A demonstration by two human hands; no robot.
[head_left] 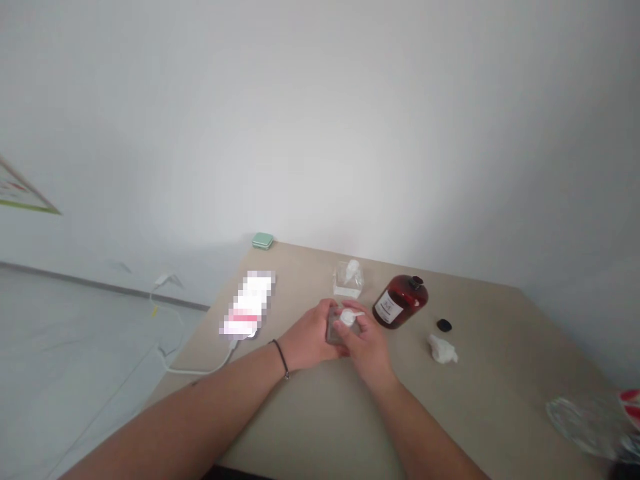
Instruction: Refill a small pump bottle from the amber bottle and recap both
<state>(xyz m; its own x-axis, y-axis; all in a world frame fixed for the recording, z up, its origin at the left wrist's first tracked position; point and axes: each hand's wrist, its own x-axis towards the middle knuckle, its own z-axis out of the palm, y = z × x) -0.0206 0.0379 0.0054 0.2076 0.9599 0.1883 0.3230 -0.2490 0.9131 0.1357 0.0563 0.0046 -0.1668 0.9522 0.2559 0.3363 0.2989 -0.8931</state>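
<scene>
On a beige table (500,373), a dark red bottle (400,301) stands beyond the hands, with a black piece (444,325) and crumpled tissue (443,350) to its right. A blurred white packet (247,303) lies left, a clear box (349,280) far. The left hand (307,337) and right hand (367,347) are together, clamped on a small grey square container (336,331), right fingers (359,327) pressing a white piece (347,318) on top.
</scene>
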